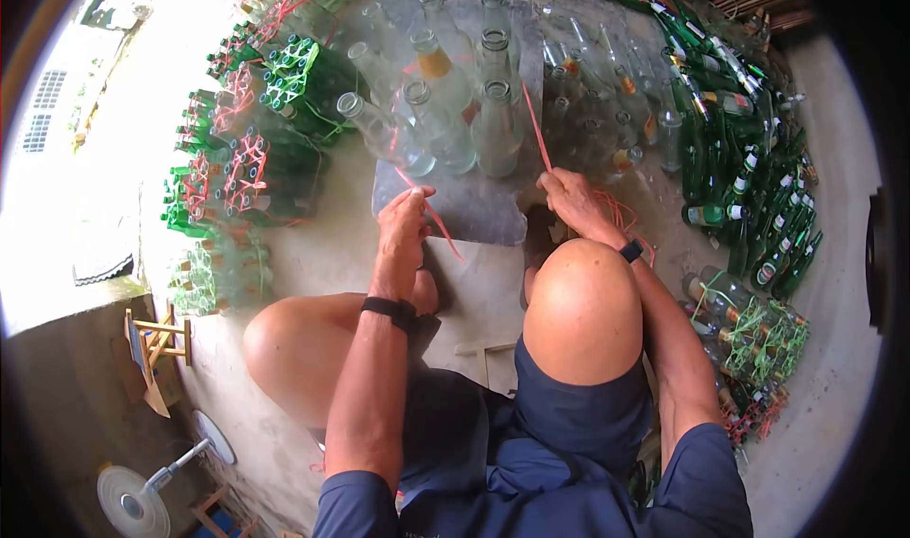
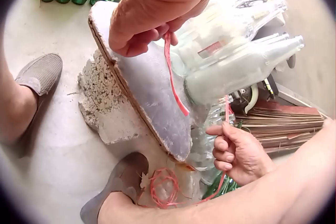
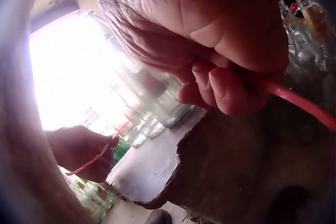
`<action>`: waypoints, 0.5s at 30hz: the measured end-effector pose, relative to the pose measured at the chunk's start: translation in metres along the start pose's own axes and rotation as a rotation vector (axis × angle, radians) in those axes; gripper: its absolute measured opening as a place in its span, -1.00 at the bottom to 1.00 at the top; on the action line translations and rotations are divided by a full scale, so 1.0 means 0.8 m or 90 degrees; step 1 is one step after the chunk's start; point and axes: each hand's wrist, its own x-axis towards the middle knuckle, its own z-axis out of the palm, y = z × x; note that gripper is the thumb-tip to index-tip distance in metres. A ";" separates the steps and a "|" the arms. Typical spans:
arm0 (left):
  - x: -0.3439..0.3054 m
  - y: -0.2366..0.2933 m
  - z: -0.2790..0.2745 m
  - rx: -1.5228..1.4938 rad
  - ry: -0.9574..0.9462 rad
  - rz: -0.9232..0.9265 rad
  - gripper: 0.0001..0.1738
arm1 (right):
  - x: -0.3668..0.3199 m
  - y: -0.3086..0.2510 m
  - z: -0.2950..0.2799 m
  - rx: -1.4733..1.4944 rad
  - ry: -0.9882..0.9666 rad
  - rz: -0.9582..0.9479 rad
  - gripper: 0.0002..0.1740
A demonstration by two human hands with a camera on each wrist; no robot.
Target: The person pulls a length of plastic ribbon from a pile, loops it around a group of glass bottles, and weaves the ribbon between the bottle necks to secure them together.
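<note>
Several clear glass bottles (image 1: pixel 497 140) stand grouped on a grey board (image 1: pixel 464 214) in front of the person. A strand of pink plastic twine (image 1: pixel 535 126) runs along the group's right side. My left hand (image 1: pixel 403 223) pinches the twine near one end, and a short tail (image 2: pixel 175 85) hangs from the fingers. On the other side, my right hand (image 1: pixel 576 206) grips the twine with curled fingers, low beside the board's right edge. From that hand the strand leads down to a loose coil (image 2: pixel 164 188) on the floor. The far side of the bottles is hidden.
Tied bundles of green bottles (image 1: pixel 299 78) stand at the left. More clear bottles (image 1: pixel 592 92) crowd right of the board, beyond which green bottles (image 1: pixel 758 197) lie piled along the wall. A fan (image 1: pixel 133 505) and small wooden stool (image 1: pixel 156 344) are at the lower left.
</note>
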 end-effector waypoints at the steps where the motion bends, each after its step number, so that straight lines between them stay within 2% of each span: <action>1: -0.003 -0.003 0.001 0.000 0.002 -0.002 -0.69 | -0.005 -0.004 -0.001 0.000 -0.003 0.002 -0.58; 3: -0.010 -0.005 0.009 -0.013 -0.054 0.025 -0.69 | -0.013 -0.010 -0.005 0.020 -0.013 0.046 -0.56; 10: -0.031 -0.028 0.042 -0.084 -0.095 0.017 -0.70 | -0.029 -0.013 -0.012 -0.006 -0.022 0.037 -0.53; 12: -0.034 -0.033 0.055 -0.187 -0.089 -0.006 -0.70 | -0.037 -0.017 -0.016 -0.011 -0.034 0.056 -0.50; 15: -0.032 -0.033 0.065 -0.227 -0.099 -0.003 -0.71 | -0.046 -0.028 -0.018 -0.027 -0.032 0.054 -0.48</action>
